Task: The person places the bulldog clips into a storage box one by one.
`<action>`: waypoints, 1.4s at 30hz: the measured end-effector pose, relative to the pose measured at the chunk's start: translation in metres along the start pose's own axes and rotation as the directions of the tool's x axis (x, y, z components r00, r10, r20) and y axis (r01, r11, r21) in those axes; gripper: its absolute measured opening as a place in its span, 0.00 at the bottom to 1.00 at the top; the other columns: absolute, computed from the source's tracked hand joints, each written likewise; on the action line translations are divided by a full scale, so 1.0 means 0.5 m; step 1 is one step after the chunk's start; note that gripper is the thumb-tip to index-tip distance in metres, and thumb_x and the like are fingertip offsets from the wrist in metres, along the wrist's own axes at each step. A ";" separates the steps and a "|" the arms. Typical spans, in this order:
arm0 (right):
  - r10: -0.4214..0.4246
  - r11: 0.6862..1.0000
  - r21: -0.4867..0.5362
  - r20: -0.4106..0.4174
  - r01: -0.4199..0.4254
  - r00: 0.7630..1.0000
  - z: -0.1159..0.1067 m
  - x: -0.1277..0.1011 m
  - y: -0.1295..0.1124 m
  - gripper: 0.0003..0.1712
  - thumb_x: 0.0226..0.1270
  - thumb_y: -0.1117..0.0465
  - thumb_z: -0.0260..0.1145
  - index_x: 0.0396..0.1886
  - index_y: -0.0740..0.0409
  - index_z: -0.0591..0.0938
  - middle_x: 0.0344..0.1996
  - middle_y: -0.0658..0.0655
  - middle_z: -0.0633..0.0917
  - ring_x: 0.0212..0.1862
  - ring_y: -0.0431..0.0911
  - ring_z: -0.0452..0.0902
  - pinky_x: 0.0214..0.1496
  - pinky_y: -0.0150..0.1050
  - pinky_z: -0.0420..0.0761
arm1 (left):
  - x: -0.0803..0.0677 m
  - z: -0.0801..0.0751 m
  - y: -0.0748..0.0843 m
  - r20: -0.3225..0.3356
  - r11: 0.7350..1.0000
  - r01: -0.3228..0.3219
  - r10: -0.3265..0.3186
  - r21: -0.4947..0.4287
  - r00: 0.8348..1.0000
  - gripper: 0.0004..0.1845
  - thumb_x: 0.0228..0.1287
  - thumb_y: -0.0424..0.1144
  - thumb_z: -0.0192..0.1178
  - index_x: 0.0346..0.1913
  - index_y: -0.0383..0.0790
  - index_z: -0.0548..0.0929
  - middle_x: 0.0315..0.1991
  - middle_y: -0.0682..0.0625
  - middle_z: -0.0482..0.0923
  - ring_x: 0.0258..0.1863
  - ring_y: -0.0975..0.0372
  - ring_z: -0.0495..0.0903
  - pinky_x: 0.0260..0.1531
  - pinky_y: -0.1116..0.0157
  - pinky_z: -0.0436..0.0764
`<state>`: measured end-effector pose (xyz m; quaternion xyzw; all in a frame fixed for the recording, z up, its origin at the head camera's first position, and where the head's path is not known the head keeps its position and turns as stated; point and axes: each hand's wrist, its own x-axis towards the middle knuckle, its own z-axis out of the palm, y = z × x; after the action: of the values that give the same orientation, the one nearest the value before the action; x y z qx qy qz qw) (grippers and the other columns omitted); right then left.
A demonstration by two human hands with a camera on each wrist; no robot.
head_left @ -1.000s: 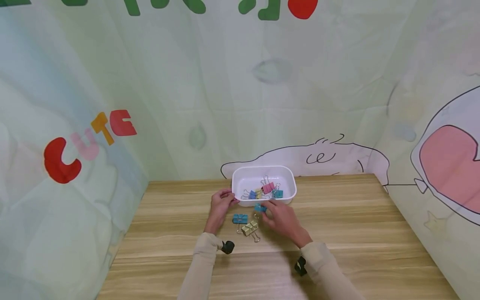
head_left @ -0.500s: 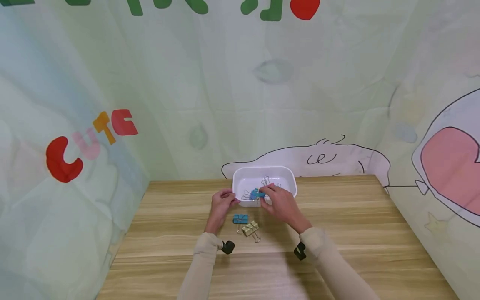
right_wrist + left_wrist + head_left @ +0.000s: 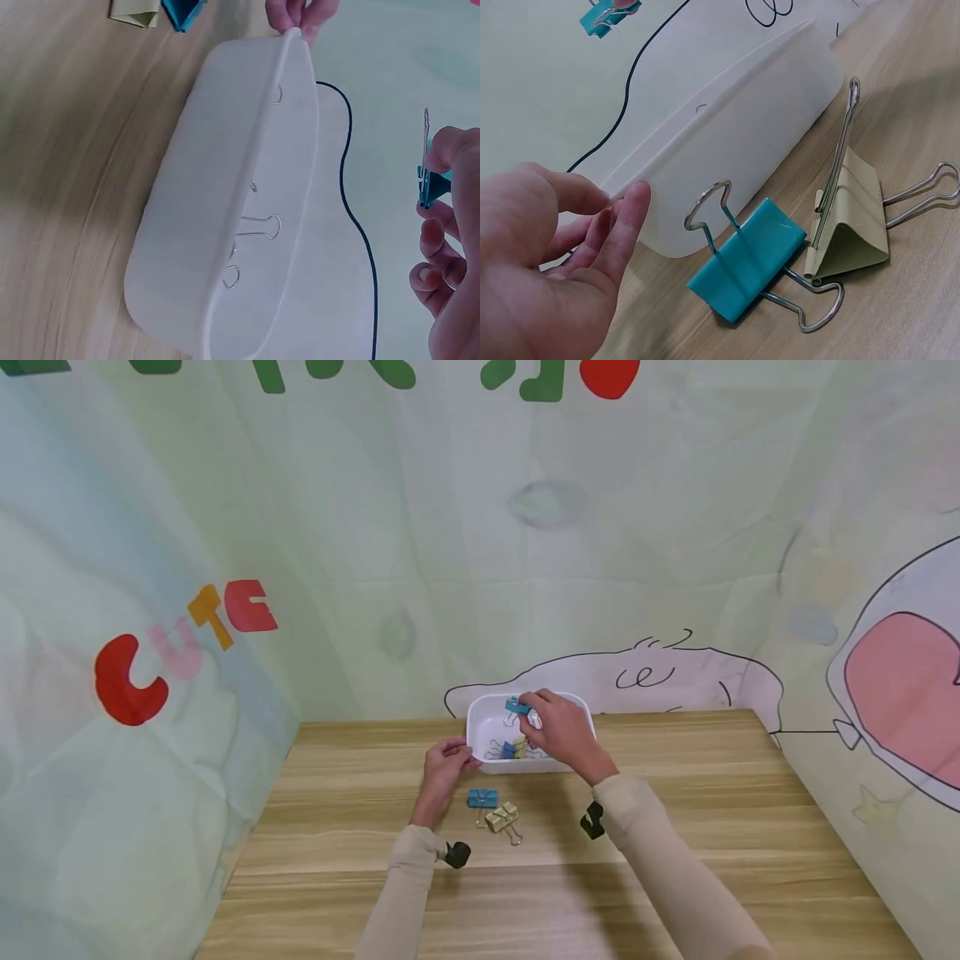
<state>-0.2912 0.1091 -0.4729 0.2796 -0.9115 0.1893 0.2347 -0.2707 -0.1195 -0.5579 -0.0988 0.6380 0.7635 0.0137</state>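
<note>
The right hand (image 3: 561, 731) pinches a small teal metal binder clip (image 3: 516, 705) above the white plastic tray (image 3: 480, 727), long axis left-right; the left hand (image 3: 444, 766) grips the tray's near-left rim.

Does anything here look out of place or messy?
Slightly. Two binder clips, a blue clip and a yellow clip, lie on the table outside the white tray, where other clips sit. Nothing looks spilled or broken.

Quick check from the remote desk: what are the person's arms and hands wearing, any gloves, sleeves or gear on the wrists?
No gloves: both hands are bare. The left hand and right hand come out of long beige sleeves that reach the wrists. A small black device sits at the left wrist and another at the right wrist.
</note>
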 end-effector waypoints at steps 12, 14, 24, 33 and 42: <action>0.047 0.999 0.004 0.048 -0.047 0.998 -0.001 0.009 -0.002 0.17 0.68 0.57 0.73 0.54 0.56 0.85 0.47 0.59 0.88 0.37 0.49 0.85 0.38 0.42 0.91 | -0.003 0.002 0.001 -0.001 1.000 -0.014 0.014 -0.021 1.000 0.17 0.73 0.23 0.58 0.61 0.18 0.74 0.51 0.30 0.75 0.45 0.46 0.84 0.55 0.53 0.88; 0.060 0.998 -0.002 0.055 -0.060 0.997 -0.002 0.011 -0.003 0.17 0.69 0.57 0.73 0.54 0.56 0.85 0.48 0.59 0.87 0.38 0.49 0.85 0.39 0.42 0.91 | -0.003 0.002 0.001 0.000 1.000 -0.015 0.015 -0.021 1.000 0.17 0.73 0.22 0.58 0.61 0.17 0.74 0.51 0.30 0.75 0.45 0.46 0.85 0.54 0.53 0.88; 0.129 0.992 -0.025 0.181 -0.127 0.975 -0.004 0.015 -0.006 0.46 0.66 0.41 0.75 0.80 0.42 0.67 0.74 0.66 0.66 0.34 0.52 0.82 0.32 0.46 0.90 | -0.005 0.005 0.002 0.002 0.999 -0.021 0.021 -0.044 1.000 0.18 0.73 0.21 0.56 0.62 0.15 0.72 0.52 0.26 0.73 0.41 0.51 0.85 0.52 0.55 0.90; 0.110 0.993 0.032 0.177 -0.118 0.978 -0.002 0.003 -0.003 0.46 0.67 0.39 0.73 0.80 0.43 0.66 0.74 0.66 0.66 0.36 0.51 0.83 0.37 0.46 0.91 | -0.004 0.002 0.004 -0.005 1.000 -0.001 0.000 -0.028 1.000 0.18 0.74 0.22 0.57 0.62 0.16 0.72 0.51 0.29 0.74 0.47 0.44 0.84 0.55 0.53 0.88; 0.113 0.991 0.056 0.188 -0.125 0.976 -0.007 -0.012 -0.015 0.45 0.68 0.38 0.71 0.81 0.43 0.66 0.74 0.65 0.68 0.38 0.52 0.83 0.40 0.48 0.92 | -0.001 0.000 0.002 0.002 1.000 0.014 -0.014 -0.014 1.000 0.18 0.74 0.23 0.57 0.62 0.17 0.73 0.55 0.25 0.73 0.48 0.43 0.83 0.54 0.55 0.89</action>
<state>-0.2810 0.1075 -0.4715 0.2486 -0.9375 0.2071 0.1280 -0.2706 -0.1197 -0.5568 -0.1024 0.6320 0.7679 0.0189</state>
